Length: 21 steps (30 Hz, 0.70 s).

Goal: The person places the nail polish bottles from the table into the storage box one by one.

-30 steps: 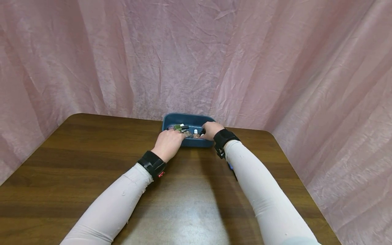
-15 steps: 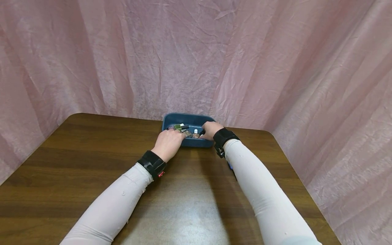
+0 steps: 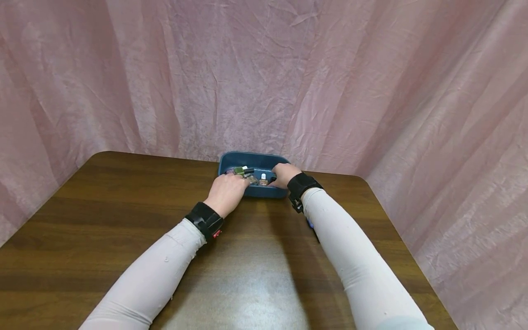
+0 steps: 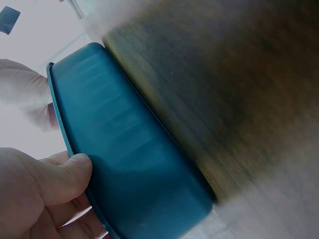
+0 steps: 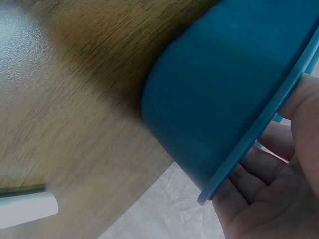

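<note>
A blue plastic bin (image 3: 264, 192) stands near the table's far edge with several small nail polish bottles inside. My left hand (image 3: 227, 195) grips its front rim at the left, the thumb (image 4: 72, 177) on the outer wall and the fingers behind the rim. Beside that hand lie a green bottle (image 3: 239, 171) with a black cap and a clear glittery one (image 3: 253, 180). My right hand (image 3: 285, 175) reaches over the right end; thumb and forefinger pinch a black-capped bottle (image 3: 272, 179), mostly hidden. Just left of it is a bottle with a white cap (image 3: 263, 181).
The bin rests on a brown wooden table (image 3: 123, 220). A blue object (image 3: 310, 223) shows partly from under the right forearm. In the right wrist view a white rounded end (image 5: 30, 209) of something lies on the tabletop. Pink curtains (image 3: 247, 78) hang behind.
Both hands stay almost in place. The black piece at my right fingertips has shifted slightly downward and tilted.
</note>
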Available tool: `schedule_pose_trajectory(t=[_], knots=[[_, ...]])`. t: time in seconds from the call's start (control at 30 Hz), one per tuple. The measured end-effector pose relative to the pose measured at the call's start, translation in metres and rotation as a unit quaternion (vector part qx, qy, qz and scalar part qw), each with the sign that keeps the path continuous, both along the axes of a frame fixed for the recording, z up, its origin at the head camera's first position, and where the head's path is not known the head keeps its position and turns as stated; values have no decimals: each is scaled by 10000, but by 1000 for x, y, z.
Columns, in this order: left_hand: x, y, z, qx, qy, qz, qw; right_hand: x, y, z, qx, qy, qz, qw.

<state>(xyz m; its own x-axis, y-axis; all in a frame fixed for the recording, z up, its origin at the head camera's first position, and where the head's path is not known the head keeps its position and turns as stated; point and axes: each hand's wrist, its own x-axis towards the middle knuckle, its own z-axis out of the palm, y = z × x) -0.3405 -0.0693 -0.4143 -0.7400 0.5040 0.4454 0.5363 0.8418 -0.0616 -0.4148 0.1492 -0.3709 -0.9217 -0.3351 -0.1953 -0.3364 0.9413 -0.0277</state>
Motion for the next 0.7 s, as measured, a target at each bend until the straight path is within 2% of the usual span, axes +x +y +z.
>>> schedule_pose_trajectory(t=[0.27, 0.7], knots=[[0, -1, 0, 73, -14, -7, 10000, 3, 1, 0, -74, 130, 16, 9999], [0, 0, 2, 42, -162, 20, 9999, 18, 5, 7, -203, 303, 24, 9993]])
